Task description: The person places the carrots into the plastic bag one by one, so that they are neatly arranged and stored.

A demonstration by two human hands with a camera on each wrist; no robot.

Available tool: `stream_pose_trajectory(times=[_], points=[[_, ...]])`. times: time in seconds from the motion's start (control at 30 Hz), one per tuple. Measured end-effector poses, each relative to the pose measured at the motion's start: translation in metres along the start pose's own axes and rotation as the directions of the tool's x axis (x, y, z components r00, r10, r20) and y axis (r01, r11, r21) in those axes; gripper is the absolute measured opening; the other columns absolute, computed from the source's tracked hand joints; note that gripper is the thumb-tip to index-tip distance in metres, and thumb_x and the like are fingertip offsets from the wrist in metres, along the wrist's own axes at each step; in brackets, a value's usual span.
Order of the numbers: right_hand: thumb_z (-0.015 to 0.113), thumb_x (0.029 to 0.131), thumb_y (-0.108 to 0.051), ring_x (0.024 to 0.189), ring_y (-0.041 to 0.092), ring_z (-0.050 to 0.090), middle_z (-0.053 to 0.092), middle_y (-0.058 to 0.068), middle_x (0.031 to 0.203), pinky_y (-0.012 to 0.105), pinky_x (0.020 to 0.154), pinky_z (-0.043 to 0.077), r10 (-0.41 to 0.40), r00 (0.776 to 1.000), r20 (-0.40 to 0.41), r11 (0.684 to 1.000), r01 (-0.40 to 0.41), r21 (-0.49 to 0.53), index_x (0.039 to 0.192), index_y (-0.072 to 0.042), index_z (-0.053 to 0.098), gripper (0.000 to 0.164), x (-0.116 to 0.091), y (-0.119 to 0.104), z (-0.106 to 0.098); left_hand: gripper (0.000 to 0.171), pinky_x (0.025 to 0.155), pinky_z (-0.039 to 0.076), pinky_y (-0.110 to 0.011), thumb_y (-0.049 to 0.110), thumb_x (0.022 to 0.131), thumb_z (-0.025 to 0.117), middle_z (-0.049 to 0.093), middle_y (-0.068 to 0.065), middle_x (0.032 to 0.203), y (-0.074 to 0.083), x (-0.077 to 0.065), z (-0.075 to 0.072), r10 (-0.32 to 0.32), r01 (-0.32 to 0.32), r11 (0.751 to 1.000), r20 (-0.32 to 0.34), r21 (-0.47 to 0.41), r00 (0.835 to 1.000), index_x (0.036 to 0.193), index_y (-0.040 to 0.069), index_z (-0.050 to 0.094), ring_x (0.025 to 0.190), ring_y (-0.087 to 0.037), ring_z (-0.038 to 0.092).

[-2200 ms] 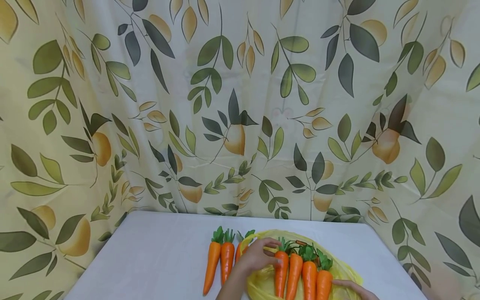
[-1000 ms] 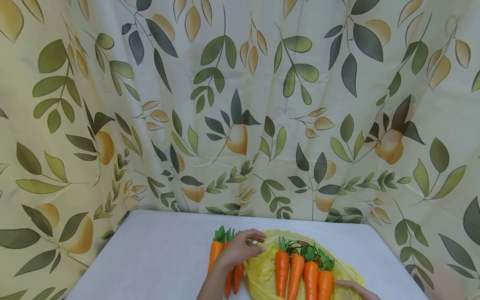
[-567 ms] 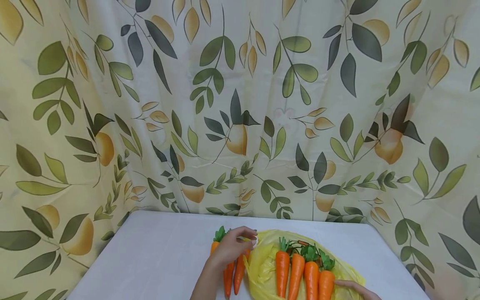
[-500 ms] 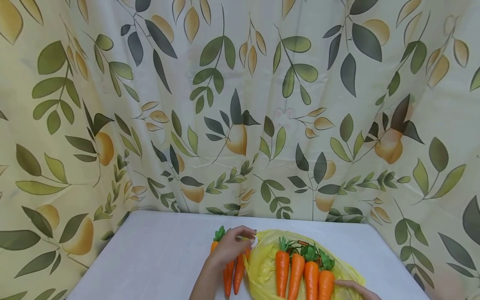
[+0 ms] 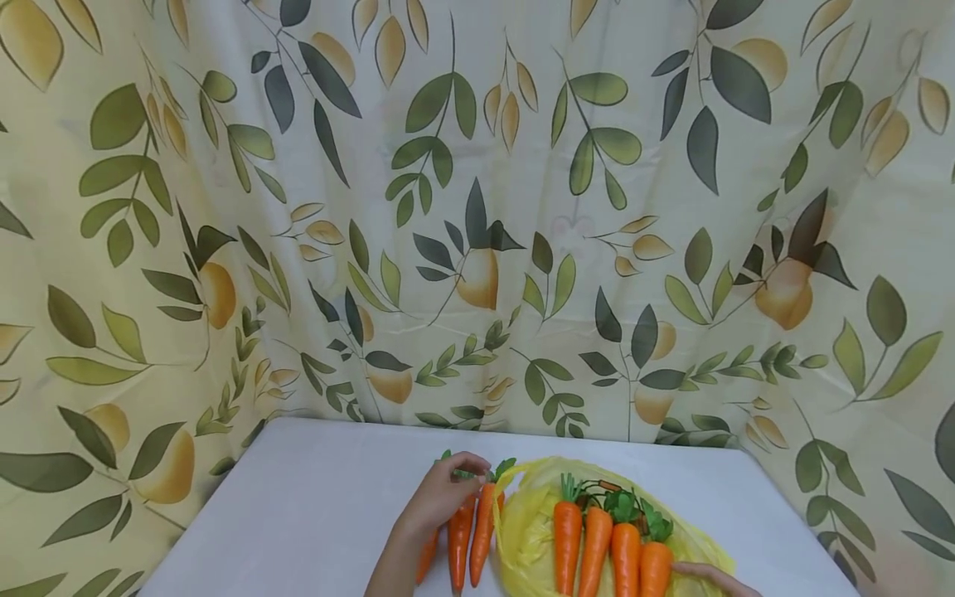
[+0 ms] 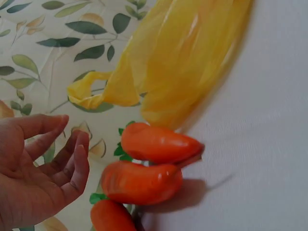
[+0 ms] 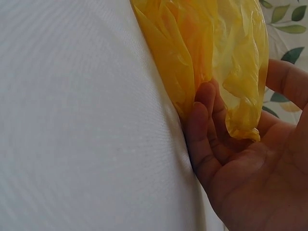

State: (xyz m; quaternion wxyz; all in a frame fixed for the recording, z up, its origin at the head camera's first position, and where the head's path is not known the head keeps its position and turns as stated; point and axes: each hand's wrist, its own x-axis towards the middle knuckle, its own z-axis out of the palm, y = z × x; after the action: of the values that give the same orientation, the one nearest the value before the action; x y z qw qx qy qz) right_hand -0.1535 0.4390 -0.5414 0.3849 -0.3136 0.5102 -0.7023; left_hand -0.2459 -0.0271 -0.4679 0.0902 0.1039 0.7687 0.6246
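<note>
Several orange carrots (image 5: 566,531) with green tops lie side by side on the opened yellow plastic bag (image 5: 525,564). More carrots (image 5: 460,539) lie on the table left of the bag. Over their leafy ends is my left hand (image 5: 440,491), hiding part of them. In the left wrist view the left hand (image 6: 48,168) has loosely bent fingers with nothing between them, beside the carrots (image 6: 159,143). My right hand (image 5: 712,575) is at the bag's right side, one finger at the rightmost carrot (image 5: 656,568). Close up, the right hand's (image 7: 245,168) fingers curl about the bag's gathered edge (image 7: 243,120).
A white-covered table (image 5: 321,506) carries everything. Behind and on both sides hangs a leaf-and-fruit patterned curtain (image 5: 522,290). A loop of the yellow bag, its handle (image 5: 511,477), reaches close to the left group of carrots.
My left hand has drawn leftward from the carrots on the bag to those beside it. The right hand stays at the bag's right side. The view has shifted slightly.
</note>
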Motion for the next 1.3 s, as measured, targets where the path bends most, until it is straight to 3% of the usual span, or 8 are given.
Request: stream_pose_trajectory(times=[0.17, 0.33, 0.53, 0.9, 1.1, 1.3], points=[[0.022, 0.111, -0.004, 0.132, 0.021, 0.055, 0.058, 0.004, 0.147, 0.038, 0.110, 0.041, 0.011, 0.999, -0.032, 1.000, -0.011, -0.005, 0.153, -0.039, 0.048, 0.060, -0.001, 0.000, 0.002, 0.017, 0.074, 0.053, -0.039, 0.006, 0.097, 0.069, 0.065, -0.005, 0.111, -0.008, 0.001, -0.007, 0.000, 0.000, 1.000, -0.008, 0.023, 1.000, 0.113, 0.009, 0.074, 0.087, -0.029, 0.063], [0.019, 0.111, -0.003, 0.135, 0.021, 0.051, 0.054, 0.004, 0.150, 0.037, 0.112, 0.039, 0.000, 1.000, 0.024, 1.000, 0.000, -0.015, 0.155, -0.039, 0.044, 0.063, 0.000, 0.000, -0.002, 0.021, 0.073, 0.053, -0.037, 0.006, 0.097, 0.069, 0.066, -0.008, 0.111, -0.017, 0.000, -0.016, -0.006, 0.006, 1.000, 0.002, 0.031, 1.000, 0.117, 0.006, 0.073, 0.083, -0.022, 0.061], [0.019, 0.111, -0.003, 0.137, 0.022, 0.050, 0.053, 0.005, 0.151, 0.038, 0.113, 0.037, -0.027, 0.998, 0.051, 0.999, 0.026, 0.021, 0.157, -0.037, 0.044, 0.062, 0.002, 0.001, -0.004, 0.024, 0.078, 0.057, -0.040, 0.007, 0.097, 0.068, 0.065, -0.007, 0.114, -0.029, -0.003, -0.031, -0.016, 0.017, 1.000, -0.009, 0.023, 1.000, 0.120, 0.003, 0.071, 0.089, -0.022, 0.063], [0.020, 0.111, -0.001, 0.135, 0.021, 0.052, 0.055, 0.004, 0.150, 0.036, 0.111, 0.040, -0.016, 0.999, 0.048, 1.000, 0.017, -0.015, 0.156, -0.037, 0.044, 0.063, 0.001, 0.000, -0.005, 0.026, 0.076, 0.055, -0.037, 0.007, 0.095, 0.072, 0.065, -0.015, 0.115, -0.038, -0.008, -0.055, 0.006, -0.009, 0.999, -0.099, -0.031, 0.995, 0.120, 0.000, 0.070, 0.087, -0.022, 0.064], [0.018, 0.112, -0.004, 0.139, 0.021, 0.047, 0.050, 0.003, 0.154, 0.037, 0.114, 0.036, -0.069, 0.991, 0.115, 0.998, 0.067, 0.020, 0.159, -0.034, 0.041, 0.060, 0.004, 0.003, -0.010, 0.036, 0.070, 0.053, -0.033, -0.001, 0.084, 0.081, 0.064, -0.013, 0.111, -0.045, -0.010, -0.063, -0.016, 0.017, 1.000, -0.182, 0.007, 0.983, 0.119, 0.000, 0.071, 0.086, -0.024, 0.058], [0.020, 0.111, -0.001, 0.138, 0.021, 0.048, 0.050, 0.005, 0.154, 0.036, 0.113, 0.037, -0.086, 0.989, 0.120, 0.996, 0.085, 0.015, 0.160, -0.032, 0.040, 0.061, 0.004, 0.004, -0.010, 0.042, 0.069, 0.053, -0.032, -0.005, 0.076, 0.086, 0.062, -0.012, 0.108, -0.056, -0.009, -0.069, -0.040, 0.048, 0.999, -0.241, 0.026, 0.970, 0.116, 0.002, 0.072, 0.089, -0.026, 0.056]])
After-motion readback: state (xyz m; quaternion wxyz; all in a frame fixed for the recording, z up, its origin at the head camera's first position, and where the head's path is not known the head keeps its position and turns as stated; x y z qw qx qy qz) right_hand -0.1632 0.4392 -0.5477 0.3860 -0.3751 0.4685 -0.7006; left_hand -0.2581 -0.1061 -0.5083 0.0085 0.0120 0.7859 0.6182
